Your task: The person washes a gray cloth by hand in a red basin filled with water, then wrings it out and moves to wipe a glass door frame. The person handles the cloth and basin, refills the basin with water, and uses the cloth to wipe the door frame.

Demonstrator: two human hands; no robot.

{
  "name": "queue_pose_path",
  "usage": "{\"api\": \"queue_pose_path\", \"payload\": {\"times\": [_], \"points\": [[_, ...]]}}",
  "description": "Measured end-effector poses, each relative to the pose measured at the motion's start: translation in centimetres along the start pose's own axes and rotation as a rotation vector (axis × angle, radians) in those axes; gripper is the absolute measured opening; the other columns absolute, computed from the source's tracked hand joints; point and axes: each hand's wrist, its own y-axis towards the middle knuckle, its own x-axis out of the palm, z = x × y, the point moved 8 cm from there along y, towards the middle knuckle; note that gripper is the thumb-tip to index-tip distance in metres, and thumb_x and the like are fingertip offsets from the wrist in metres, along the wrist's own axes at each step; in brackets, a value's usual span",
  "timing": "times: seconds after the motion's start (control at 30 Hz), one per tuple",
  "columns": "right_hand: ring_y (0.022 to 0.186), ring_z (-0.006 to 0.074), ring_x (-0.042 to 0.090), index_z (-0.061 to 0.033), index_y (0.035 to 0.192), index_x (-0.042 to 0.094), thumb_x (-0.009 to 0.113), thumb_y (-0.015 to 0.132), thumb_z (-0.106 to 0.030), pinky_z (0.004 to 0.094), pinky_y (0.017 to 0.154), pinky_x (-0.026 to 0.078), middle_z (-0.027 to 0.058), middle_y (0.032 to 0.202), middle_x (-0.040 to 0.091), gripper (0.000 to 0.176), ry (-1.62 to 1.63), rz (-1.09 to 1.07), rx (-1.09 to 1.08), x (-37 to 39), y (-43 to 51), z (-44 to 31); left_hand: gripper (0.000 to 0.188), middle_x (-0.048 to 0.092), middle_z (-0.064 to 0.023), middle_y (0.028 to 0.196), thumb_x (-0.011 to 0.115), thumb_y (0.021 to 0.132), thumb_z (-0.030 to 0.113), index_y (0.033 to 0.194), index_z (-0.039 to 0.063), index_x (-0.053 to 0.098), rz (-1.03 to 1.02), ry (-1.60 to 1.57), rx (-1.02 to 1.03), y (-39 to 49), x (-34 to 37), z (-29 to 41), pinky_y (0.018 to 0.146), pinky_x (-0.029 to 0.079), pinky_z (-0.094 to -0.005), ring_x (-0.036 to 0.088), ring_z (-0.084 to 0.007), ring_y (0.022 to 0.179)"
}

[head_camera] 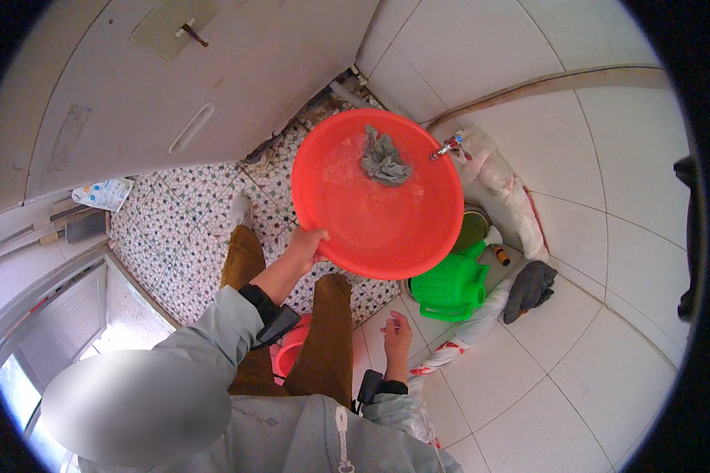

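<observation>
My left hand (307, 247) grips the near-left rim of a round red plastic basin (367, 230), thumb over the edge. A crumpled grey cloth (386, 158) lies inside, toward the basin's far side. What looks like a little water wets the bottom around it. A metal tap (447, 146) with a blue mark reaches over the right rim. My right hand (397, 340) hangs below the basin, apart from it, fingers loosely curled and nothing visible in them. A green plastic watering can (449, 284) is the nearest thing to its right.
Plastic-wrapped pipe (523, 222) runs beside the tiled wall, with a dark glove or cloth (528, 291) draped over it. A small orange-and-black object (500, 255) lies by the can. Between my legs stands a red bucket (290, 352). A pale panel (213, 77) rises at left.
</observation>
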Motion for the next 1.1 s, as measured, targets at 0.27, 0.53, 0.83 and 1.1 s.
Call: {"api": "queue_pose_path", "payload": {"times": [0.27, 0.53, 0.83, 1.1], "points": [[0.059, 0.018, 0.058, -0.0053, 0.102, 0.057, 0.051, 0.087, -0.007, 0.0305, 0.058, 0.051, 0.0092, 0.078, 0.058, 0.017, 0.028, 0.023, -0.003, -0.1, 0.7, -0.2, 0.036, 0.062, -0.009, 0.088, 0.06, 0.069, 0.009, 0.103, 0.004, 0.055, 0.041, -0.02, 0.034, 0.0, 0.1, 0.0, 0.051, 0.052, -0.0308, 0.062, -0.0203, 0.068], [0.069, 0.013, 0.055, -0.0001, 0.101, 0.057, 0.051, 0.088, -0.012, 0.027, 0.06, 0.048, 0.0082, 0.083, 0.058, 0.019, 0.208, 0.292, -0.229, -7.4, 10.1, -10.4, 0.042, 0.061, -0.0077, 0.096, 0.06, 0.07, 0.012, 0.111, 0.007, 0.051, -0.005, 0.026, 0.022, 1.1, 0.1, -0.8, 0.06, 0.054, -0.036, 0.062, -0.0222, 0.078], [0.094, 0.0308, 0.06, 0.0004, 0.107, 0.059, 0.053, 0.086, -0.012, 0.0372, 0.083, 0.047, 0.0177, 0.104, 0.062, 0.025, -0.208, 0.451, -0.612, -11.9, 20.4, -28.6, 0.043, 0.061, -0.007, 0.098, 0.06, 0.073, 0.013, 0.115, 0.009, 0.05, 0.066, 0.152, 0.056, 1.2, -0.8, -0.4, 0.062, 0.055, -0.0379, 0.063, -0.0234, 0.083], [0.107, 0.0359, 0.053, 0.002, 0.124, 0.046, 0.052, 0.084, -0.011, 0.0392, 0.093, 0.041, 0.0233, 0.113, 0.056, 0.043, -0.542, 0.327, -0.781, -7.0, 27.0, -31.8, 0.041, 0.062, -0.0083, 0.094, 0.062, 0.068, 0.013, 0.108, 0.005, 0.054, 0.113, 0.097, 0.048, 0.6, -1.1, 0.9, 0.052, 0.052, -0.0364, 0.063, -0.0235, 0.075]]}}
